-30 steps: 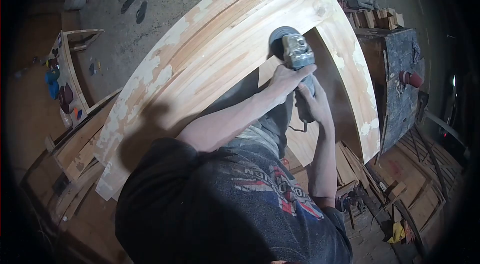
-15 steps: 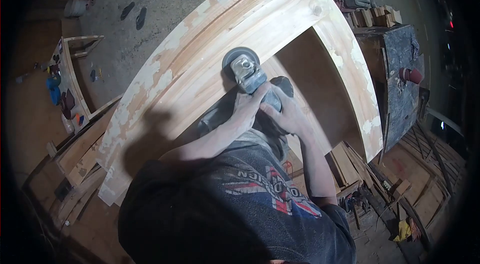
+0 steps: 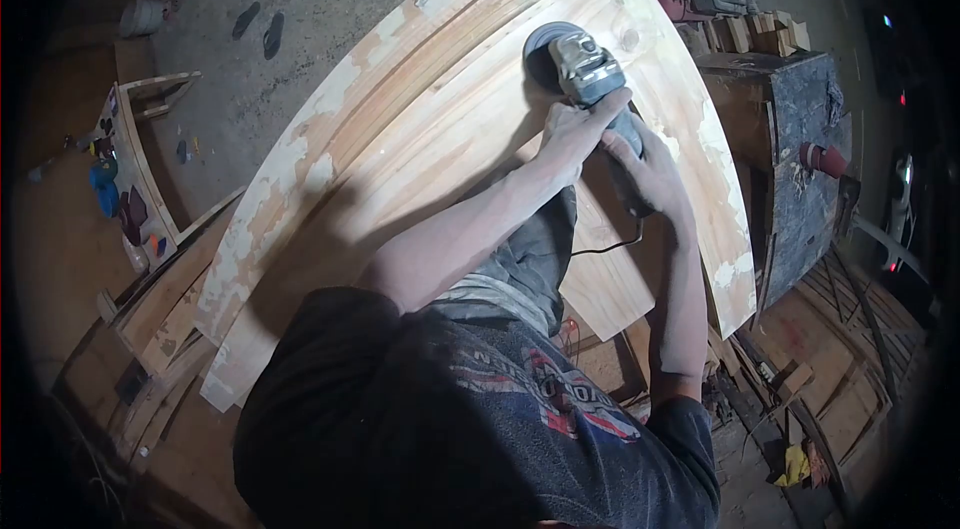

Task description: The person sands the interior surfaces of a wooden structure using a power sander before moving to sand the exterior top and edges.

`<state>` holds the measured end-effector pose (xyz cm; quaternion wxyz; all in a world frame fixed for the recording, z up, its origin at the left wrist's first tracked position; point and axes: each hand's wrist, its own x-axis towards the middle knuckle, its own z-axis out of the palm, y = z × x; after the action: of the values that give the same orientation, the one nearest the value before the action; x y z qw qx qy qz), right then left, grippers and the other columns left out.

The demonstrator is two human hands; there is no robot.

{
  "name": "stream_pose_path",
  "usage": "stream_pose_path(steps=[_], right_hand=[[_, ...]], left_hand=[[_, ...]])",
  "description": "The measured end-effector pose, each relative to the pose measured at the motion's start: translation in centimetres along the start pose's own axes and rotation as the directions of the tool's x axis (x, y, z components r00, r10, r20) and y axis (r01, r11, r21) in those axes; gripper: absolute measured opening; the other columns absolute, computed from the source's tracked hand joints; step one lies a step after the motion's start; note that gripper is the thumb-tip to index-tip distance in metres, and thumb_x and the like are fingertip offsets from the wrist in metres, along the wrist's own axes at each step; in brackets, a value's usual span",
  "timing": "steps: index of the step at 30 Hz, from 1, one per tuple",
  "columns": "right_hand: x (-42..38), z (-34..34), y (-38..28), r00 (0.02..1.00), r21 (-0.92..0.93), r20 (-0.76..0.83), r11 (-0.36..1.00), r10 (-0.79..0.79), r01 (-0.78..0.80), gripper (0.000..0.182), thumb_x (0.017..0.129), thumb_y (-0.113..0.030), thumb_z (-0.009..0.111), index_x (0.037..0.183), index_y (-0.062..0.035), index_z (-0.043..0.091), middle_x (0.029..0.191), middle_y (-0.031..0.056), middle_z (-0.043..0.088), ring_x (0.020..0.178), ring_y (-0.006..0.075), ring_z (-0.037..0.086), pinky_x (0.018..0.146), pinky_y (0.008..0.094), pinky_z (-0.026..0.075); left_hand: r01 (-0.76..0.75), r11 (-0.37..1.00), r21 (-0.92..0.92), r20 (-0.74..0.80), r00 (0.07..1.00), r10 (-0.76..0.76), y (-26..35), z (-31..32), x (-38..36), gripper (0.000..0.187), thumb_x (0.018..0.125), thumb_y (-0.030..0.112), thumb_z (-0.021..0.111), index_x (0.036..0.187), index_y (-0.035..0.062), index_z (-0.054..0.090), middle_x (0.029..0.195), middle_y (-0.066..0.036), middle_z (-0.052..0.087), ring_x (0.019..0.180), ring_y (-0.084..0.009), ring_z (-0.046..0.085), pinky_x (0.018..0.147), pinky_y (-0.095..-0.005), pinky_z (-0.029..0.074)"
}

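An angle grinder with a round disc is in both my hands. Its disc sits against the pale surface of a large curved wooden panel. My left hand is closed around the side of the tool just behind its metal head. Farther back, my right hand wraps the grinder's body. From the rear of the tool a dark cord trails toward my waist. Patches of whitish filler mark the panel's curved outer strips. My arms hide part of the panel.
To the right stands a dark-topped box with a reddish cup-like object on it. Stacked wood blocks lie behind it. A wooden frame is at left. Two sandals lie on the floor. Wood scraps lie at lower left.
Both hands have carried the grinder up and to the right across the panel, toward its upper corner. My arms are stretched farther out. The grip on the tool stays the same.
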<state>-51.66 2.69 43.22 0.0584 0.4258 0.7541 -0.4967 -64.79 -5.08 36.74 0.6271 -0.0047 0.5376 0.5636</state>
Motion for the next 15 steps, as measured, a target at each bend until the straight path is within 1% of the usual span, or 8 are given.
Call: stream_pose_path(steps=[1, 2, 6, 8, 9, 11, 13, 15], right_hand=[[0.3, -0.4, 0.0, 0.999, -0.017, -0.029, 1.0, -0.027, 0.026, 0.062, 0.098, -0.049, 0.065, 0.138, -0.0015, 0.058, 0.101, 0.0179, 0.073, 0.096, 0.0279, 0.07, 0.089, 0.0408, 0.052], [0.6, -1.0, -0.2, 1.0, -0.029, -0.026, 0.999, 0.013, -0.014, 0.064, 0.098, -0.052, 0.064, 0.137, -0.001, 0.059, 0.099, 0.0171, 0.072, 0.093, 0.0269, 0.068, 0.089, 0.0405, 0.051], [1.2, -2.3, 0.4, 0.996, -0.025, -0.02, 0.996, 0.082, -0.083, 0.062, 0.1, -0.052, 0.062, 0.134, -0.0006, 0.06, 0.1, 0.0164, 0.071, 0.092, 0.0253, 0.067, 0.087, 0.0385, 0.051], [0.9, -2.6, 0.8, 0.984, 0.061, -0.06, 0.984, 0.17, -0.166, 0.061, 0.101, -0.054, 0.061, 0.131, -0.0004, 0.061, 0.101, 0.0129, 0.071, 0.09, 0.0223, 0.065, 0.084, 0.0366, 0.051], [0.8, -2.6, 1.6, 0.984, 0.058, -0.066, 0.985, 0.166, -0.163, 0.061, 0.101, -0.054, 0.061, 0.131, -0.0004, 0.061, 0.101, 0.0129, 0.071, 0.09, 0.0223, 0.065, 0.084, 0.0366, 0.051], [1.0, -2.1, 3.4, 0.993, 0.191, -0.087, 0.98, 0.078, -0.06, 0.063, 0.101, -0.056, 0.06, 0.13, -0.0011, 0.061, 0.102, 0.0087, 0.07, 0.087, 0.0186, 0.065, 0.08, 0.035, 0.051], [0.5, -1.0, 3.2, 0.992, 0.21, -0.06, 0.973, 0.111, -0.096, 0.062, 0.101, -0.055, 0.061, 0.132, -0.0016, 0.061, 0.103, 0.0082, 0.069, 0.088, 0.0175, 0.065, 0.08, 0.035, 0.052], [-0.6, 0.5, 2.6, 0.988, 0.233, -0.025, 0.962, 0.152, -0.143, 0.061, 0.101, -0.054, 0.063, 0.133, -0.0022, 0.06, 0.104, 0.0077, 0.069, 0.088, 0.0165, 0.065, 0.08, 0.035, 0.052]], left_hand=[[-0.023, 0.998, -0.059, 0.029, 0.999, 0.024, 0.1, 0.5, 0.7, 0.078, 0.074, 0.065, 0.086, 0.107, -0.0045, 0.07, 0.1, -0.011, 0.069, 0.094, -0.0145, 0.062, 0.078, -0.0304, 0.05], [0.011, 0.999, -0.038, 0.025, 1.0, -0.01, 0.2, 0.7, 1.3, 0.076, 0.075, 0.061, 0.087, 0.107, -0.005, 0.07, 0.101, -0.012, 0.07, 0.096, -0.0144, 0.062, 0.08, -0.0307, 0.05], [-0.046, 0.993, -0.105, 0.09, 0.994, 0.056, 1.2, 2.2, 2.4, 0.07, 0.075, 0.055, 0.09, 0.108, -0.0046, 0.072, 0.102, -0.011, 0.071, 0.096, -0.014, 0.063, 0.084, -0.0327, 0.049], [-0.026, 0.997, -0.07, 0.116, 0.993, 0.034, 1.1, 3.0, 4.0, 0.07, 0.074, 0.054, 0.091, 0.108, -0.0043, 0.072, 0.102, -0.011, 0.071, 0.096, -0.0145, 0.063, 0.084, -0.0331, 0.049], [0.0, 0.999, -0.034, 0.142, 0.99, 0.005, 1.0, 3.3, 4.5, 0.07, 0.074, 0.054, 0.091, 0.109, -0.004, 0.072, 0.103, -0.011, 0.071, 0.096, -0.0149, 0.063, 0.083, -0.0335, 0.049], [0.007, 1.0, -0.026, 0.155, 0.988, -0.003, 1.3, 3.4, 4.0, 0.069, 0.073, 0.054, 0.091, 0.109, -0.0028, 0.073, 0.102, -0.009, 0.071, 0.093, -0.0152, 0.064, 0.082, -0.033, 0.049], [-0.014, 1.0, -0.012, 0.106, 0.994, 0.015, 1.3, 2.8, 2.7, 0.066, 0.073, 0.052, 0.091, 0.108, -0.0009, 0.073, 0.101, -0.008, 0.07, 0.09, -0.0152, 0.063, 0.08, -0.0332, 0.049], [0.036, 0.999, -0.019, 0.063, 0.997, -0.034, 0.6, 0.9, 0.6, 0.063, 0.074, 0.051, 0.091, 0.106, 0.0005, 0.073, 0.098, -0.007, 0.07, 0.087, -0.0152, 0.064, 0.078, -0.0329, 0.05]])
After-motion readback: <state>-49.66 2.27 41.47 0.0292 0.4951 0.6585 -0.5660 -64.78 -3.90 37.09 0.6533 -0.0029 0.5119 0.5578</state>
